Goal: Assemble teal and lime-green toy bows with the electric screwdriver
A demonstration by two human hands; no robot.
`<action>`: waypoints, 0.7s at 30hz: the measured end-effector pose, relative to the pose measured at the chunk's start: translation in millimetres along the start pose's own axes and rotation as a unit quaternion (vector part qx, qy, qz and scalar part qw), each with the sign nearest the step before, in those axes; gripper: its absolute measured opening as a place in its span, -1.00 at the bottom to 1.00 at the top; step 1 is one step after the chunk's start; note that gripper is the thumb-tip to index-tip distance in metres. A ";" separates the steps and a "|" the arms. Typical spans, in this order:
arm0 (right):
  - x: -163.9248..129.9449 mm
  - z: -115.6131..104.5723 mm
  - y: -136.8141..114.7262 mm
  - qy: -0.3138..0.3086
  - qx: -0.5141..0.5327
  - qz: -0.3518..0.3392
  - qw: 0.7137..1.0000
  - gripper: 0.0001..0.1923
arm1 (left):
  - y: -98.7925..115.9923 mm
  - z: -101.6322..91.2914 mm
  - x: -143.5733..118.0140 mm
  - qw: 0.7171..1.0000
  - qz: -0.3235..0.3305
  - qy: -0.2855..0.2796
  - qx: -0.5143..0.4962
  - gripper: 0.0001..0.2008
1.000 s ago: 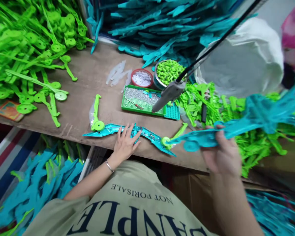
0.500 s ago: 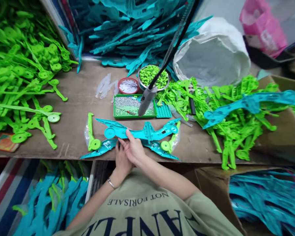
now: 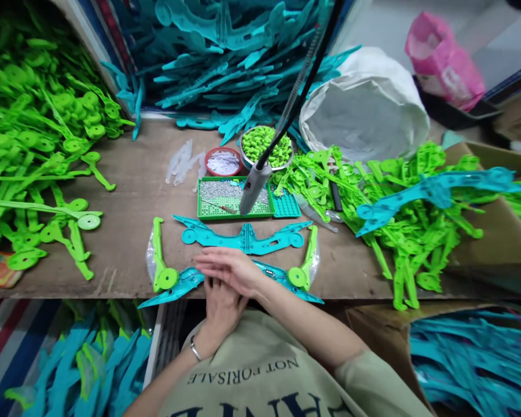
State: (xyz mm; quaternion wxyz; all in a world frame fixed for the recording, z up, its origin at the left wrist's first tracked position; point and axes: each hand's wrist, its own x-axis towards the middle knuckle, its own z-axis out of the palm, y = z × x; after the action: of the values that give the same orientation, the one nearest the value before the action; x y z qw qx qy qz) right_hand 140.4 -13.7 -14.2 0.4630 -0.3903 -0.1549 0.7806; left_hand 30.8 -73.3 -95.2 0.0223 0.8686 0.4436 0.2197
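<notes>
- While both hands lie flat, fingers released, the right hand crosses over the left hand on the near teal frame at the bench edge.
- Just beyond lies the second teal frame; I judge it should be aligned squarely over the green limbs.
- Farther off hangs the driver above the screw tray.

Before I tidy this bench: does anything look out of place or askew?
One teal bow frame lies alone across the green parts pile at the right, away from the teal stack at the back. A few clear pieces lie loose by the red bowl. Nothing looks spilled or broken.
</notes>
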 end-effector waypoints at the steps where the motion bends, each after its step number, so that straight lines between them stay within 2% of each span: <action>1: -9.7 -9.6 -7.9 -0.002 -0.088 -0.025 0.996 -0.74 | 1.2 -1.6 2.1 1.000 -0.003 0.012 -0.005 -0.63; 2: -18.3 -20.8 -16.7 0.009 -0.191 -0.069 0.979 -0.78 | 2.4 -3.4 4.2 1.000 -0.006 0.021 -0.012 -0.65; 3: -25.4 -33.3 -25.8 0.044 -0.299 -0.135 0.944 -0.81 | 3.4 -5.0 6.0 0.999 -0.006 0.027 -0.020 -0.66; 5: -34.1 -60.8 -41.4 0.132 -0.494 -0.255 0.820 -0.82 | 4.5 -7.1 8.2 0.998 -0.002 0.042 -0.037 -0.63; 6: -35.7 -74.7 -46.8 0.163 -0.562 -0.289 0.758 -0.80 | 4.6 -7.4 8.5 0.998 0.001 0.049 -0.043 -0.62; 7: -35.7 -87.7 -50.0 0.174 -0.610 -0.302 0.712 -0.78 | 4.5 -7.3 8.2 0.997 0.004 0.056 -0.046 -0.61; 8: -34.5 -99.2 -51.1 0.166 -0.640 -0.303 0.686 -0.74 | 4.2 -6.8 7.7 0.997 0.007 0.061 -0.048 -0.61; 9: -32.6 -108.7 -50.3 0.147 -0.660 -0.299 0.674 -0.70 | 4.0 -6.3 6.9 0.997 0.009 0.066 -0.049 -0.61; 11: -28.2 -120.6 -45.5 0.094 -0.677 -0.291 0.670 -0.66 | 3.7 -5.5 5.6 0.996 0.012 0.070 -0.047 -0.61; 13: -25.1 -123.8 -42.7 0.052 -0.678 -0.295 0.671 -0.65 | 3.8 -5.5 4.9 0.996 0.013 0.074 -0.043 -0.61; 15: -23.3 -122.3 -48.9 0.047 -0.671 -0.306 0.674 -0.67 | 3.8 -5.8 4.8 0.996 0.015 0.078 -0.043 -0.61; 16: -22.3 -121.5 -56.9 0.065 -0.666 -0.313 0.674 -0.68 | 3.7 -5.8 4.9 0.996 0.016 0.080 -0.045 -0.61; 18: -19.1 -122.9 -82.3 0.140 -0.656 -0.329 0.664 -0.72 | 3.3 -5.3 5.1 0.995 0.016 0.081 -0.049 -0.62; 21: -10.1 -135.4 -133.9 0.278 -0.644 -0.339 0.627 -0.75 | 2.3 -3.7 5.6 0.995 0.014 0.087 -0.051 -0.63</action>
State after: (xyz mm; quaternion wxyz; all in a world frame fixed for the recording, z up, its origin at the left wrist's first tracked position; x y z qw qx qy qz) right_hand 325.7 31.7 -16.4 0.3463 -0.7071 -0.6040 0.1239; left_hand 33.9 -70.9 -89.3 0.0250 0.8498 0.4200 0.3175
